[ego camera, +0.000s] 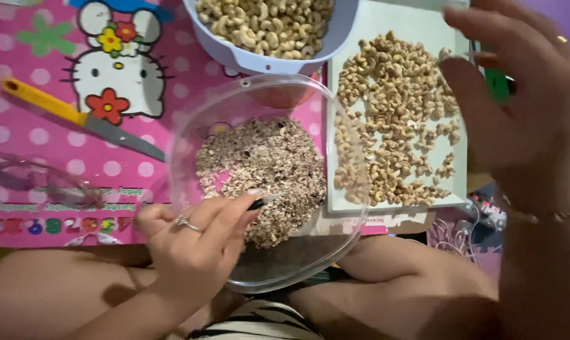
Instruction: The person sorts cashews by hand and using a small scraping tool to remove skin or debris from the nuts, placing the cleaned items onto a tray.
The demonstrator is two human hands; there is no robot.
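My left hand (190, 242) rests on the near rim of a clear plastic bowl (183, 135) and grips a small knife (264, 201) with a dark handle, its short blade pointing right over the bowl. A heap of brownish nut skins (266, 170) lies in the bowl. My right hand (524, 107) is raised close to the camera on the right, blurred, fingers spread, partly covering a white tray (386, 22). Brown-skinned cashews (392, 119) are spread on the tray. I see nothing held in the right hand.
A pale lilac bowl (247, 60) of peeled cashews stands at the back. A yellow-handled knife (52, 104) and pink-tinted glasses (39, 179) lie on the pink cartoon mat (20, 145). Cables (461, 233) lie at the right. My crossed legs are below the bowl.
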